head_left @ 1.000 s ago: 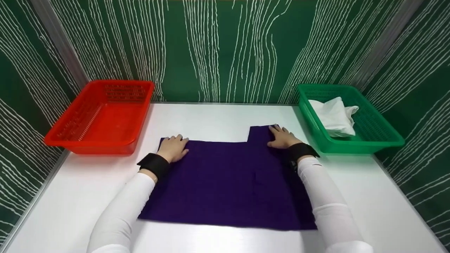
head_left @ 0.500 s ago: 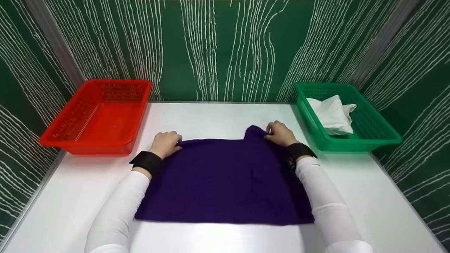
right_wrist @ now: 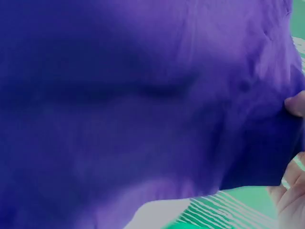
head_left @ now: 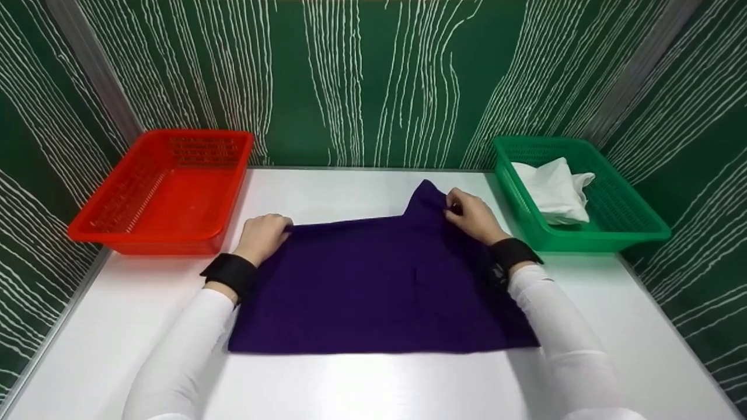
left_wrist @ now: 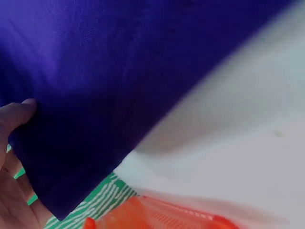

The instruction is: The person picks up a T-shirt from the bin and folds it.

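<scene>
A dark purple shirt [head_left: 350,286], folded flat, spans the middle of the table, with a sleeve-like flap [head_left: 425,198] sticking up at its far right. My left hand [head_left: 262,236] pinches its far left corner; in the left wrist view the thumb [left_wrist: 21,113] lies on the front of the cloth and the fingers are behind. My right hand [head_left: 474,214] pinches the flap's outer edge, thumb [right_wrist: 296,104] in front and fingers behind in the right wrist view. The far edge is lifted off the table between both hands.
At the back left is a red basket [head_left: 157,237]. A green basket [head_left: 607,238] stands at the back right, with a crumpled white cloth [head_left: 551,189] inside. Green walls with white wavy lines enclose the white table [head_left: 350,385].
Both hands went from lying flat on the shirt to pinching its far edge. They raised that edge, the right hand moving up and away, and the shirt's near edge shifted slightly farther from me.
</scene>
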`<state>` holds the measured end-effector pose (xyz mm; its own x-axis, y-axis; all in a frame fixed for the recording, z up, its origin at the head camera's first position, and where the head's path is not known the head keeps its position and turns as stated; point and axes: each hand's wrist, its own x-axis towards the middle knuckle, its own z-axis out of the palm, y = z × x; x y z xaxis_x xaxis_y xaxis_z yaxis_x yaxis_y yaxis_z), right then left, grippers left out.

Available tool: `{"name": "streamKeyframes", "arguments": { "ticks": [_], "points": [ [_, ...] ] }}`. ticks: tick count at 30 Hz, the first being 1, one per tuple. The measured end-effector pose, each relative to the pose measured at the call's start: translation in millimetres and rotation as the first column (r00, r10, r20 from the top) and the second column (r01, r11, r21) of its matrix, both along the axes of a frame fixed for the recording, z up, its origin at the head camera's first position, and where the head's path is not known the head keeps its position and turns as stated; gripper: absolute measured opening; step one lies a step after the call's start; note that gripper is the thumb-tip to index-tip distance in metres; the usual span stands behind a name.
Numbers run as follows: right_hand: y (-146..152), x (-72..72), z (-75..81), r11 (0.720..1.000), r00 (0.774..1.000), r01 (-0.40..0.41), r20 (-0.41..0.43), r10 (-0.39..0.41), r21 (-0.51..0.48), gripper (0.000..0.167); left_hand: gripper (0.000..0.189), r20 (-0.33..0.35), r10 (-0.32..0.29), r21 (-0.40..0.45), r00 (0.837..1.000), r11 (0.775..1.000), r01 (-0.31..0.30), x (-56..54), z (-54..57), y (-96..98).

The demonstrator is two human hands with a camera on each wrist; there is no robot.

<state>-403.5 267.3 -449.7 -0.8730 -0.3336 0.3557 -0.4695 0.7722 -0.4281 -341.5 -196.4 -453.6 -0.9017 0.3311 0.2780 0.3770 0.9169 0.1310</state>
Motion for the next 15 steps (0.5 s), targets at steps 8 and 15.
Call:
{"name": "streamKeyframes", "arguments": {
  "ticks": [8, 15],
  "points": [
    [25.1, 83.7, 2.0, 0.971, 0.968, -0.216, -0.110, 0.226, 0.100, 0.031, 0.016, -0.012, -0.119, -0.016, 0.993, 0.993, 0.119, 51.6, -1.7, -12.2],
    [29.4, 139.5, -18.3, 0.909, 0.955, -0.297, 0.085, 0.284, 0.291, 0.062, 0.025, 0.016, -0.168, -0.001, 0.986, 0.986, 0.168, 76.6, -18.9, -17.4]
  ]
}}
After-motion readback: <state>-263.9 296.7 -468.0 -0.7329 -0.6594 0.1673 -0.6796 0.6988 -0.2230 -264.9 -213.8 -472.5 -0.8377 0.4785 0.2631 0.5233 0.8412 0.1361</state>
